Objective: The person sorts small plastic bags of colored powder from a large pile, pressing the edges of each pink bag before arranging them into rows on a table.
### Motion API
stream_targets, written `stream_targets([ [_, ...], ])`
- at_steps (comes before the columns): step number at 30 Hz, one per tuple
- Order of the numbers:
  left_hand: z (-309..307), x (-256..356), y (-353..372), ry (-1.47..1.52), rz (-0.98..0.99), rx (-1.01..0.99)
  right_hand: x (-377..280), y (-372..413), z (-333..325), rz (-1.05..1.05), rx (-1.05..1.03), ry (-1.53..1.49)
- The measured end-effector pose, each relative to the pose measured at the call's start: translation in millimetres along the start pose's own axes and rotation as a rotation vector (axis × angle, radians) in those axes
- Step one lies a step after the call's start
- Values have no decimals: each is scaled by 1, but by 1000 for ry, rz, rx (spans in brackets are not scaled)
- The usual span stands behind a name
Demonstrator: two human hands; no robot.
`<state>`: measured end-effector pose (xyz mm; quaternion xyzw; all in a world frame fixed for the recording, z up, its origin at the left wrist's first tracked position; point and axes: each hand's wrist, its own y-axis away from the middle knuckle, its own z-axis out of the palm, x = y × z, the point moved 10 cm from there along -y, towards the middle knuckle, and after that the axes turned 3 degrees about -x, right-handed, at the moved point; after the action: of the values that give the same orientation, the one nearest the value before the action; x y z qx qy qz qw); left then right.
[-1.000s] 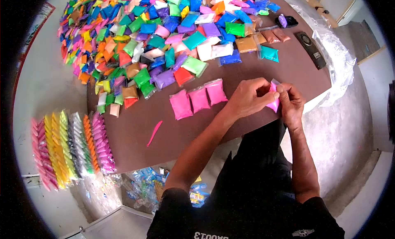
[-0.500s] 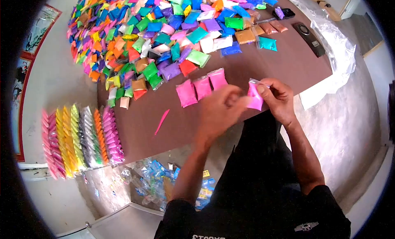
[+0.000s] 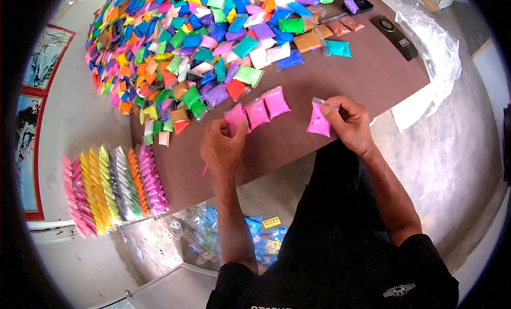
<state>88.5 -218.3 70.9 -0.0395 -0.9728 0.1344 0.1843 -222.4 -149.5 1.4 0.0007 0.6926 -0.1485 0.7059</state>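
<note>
My right hand (image 3: pixel 350 124) pinches the top edge of a small clear packet of pink clay (image 3: pixel 318 125), which hangs just above the table's near edge. Three more pink packets lie side by side to the left. At the leftmost pink packet (image 3: pixel 234 116), my left hand (image 3: pixel 221 146) has its thumb and fingers closed around the lower part, which they partly hide. The middle packet (image 3: pixel 257 115) and the right one (image 3: pixel 276 102) lie untouched. Beneath my left hand, one end of a thin pink plastic stick (image 3: pixel 205 170) shows; the rest is covered.
A large heap of colourful clay packets (image 3: pixel 205 53) covers the far left of the brown table (image 3: pixel 340 83). Rows of twisted coloured packs (image 3: pixel 109 189) lie at the left corner. A black device (image 3: pixel 394 37) and clear plastic sheeting (image 3: pixel 439 59) are at right. Wrappers (image 3: pixel 199 229) lie below.
My left hand has moved left, away from the packet in my right hand, to the leftmost pink packet. My right hand still holds its packet, now hanging flatter. The view has shifted slightly.
</note>
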Motion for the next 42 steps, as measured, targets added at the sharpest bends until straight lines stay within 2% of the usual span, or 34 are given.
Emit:
stream_targets([
  [3,6,-2,-1,68,-23,-41,0,0,1,-9,-5,-17],
  [6,3,-5,-2,26,-40,14,-3,0,0,-14,-2,-18],
  [9,-10,-2,-2,133,-37,75,-3,-1,0,-8,2,-31],
  [11,-14,11,-4,320,61,90,0,-2,0,4,5,-54],
  [12,-16,20,-4,321,62,86,1,-2,0,0,2,-67],
  [14,-5,43,-3,310,24,-24,1,-1,0,-5,0,-79],
  [17,3,65,-4,164,116,-9,-1,-2,0,-6,-12,-33],
  [21,16,67,-7,91,132,-57,-3,-1,-2,5,-6,-20],
  [26,13,71,-5,67,236,4,-5,-2,-3,-6,-4,19],
  [30,7,78,-1,21,241,-9,-5,-2,-4,-34,1,38],
  [32,-11,76,7,-42,159,96,-6,-3,-3,-39,1,35],
  [33,-16,77,13,-41,158,98,1,-2,-3,23,10,-71],
  [34,-19,73,19,38,123,63,7,-1,-2,85,19,-177],
  [36,-22,71,37,115,83,34,-5,0,3,53,1,-176],
  [38,4,78,64,534,15,-192,-16,5,16,25,-22,-179],
  [39,7,80,73,532,9,-190,-21,11,31,16,-94,-202],
  [41,28,83,89,832,-54,-327,-30,15,51,6,-170,-223],
  [42,33,74,93,871,-83,-354,-31,17,62,38,-224,-235],
])
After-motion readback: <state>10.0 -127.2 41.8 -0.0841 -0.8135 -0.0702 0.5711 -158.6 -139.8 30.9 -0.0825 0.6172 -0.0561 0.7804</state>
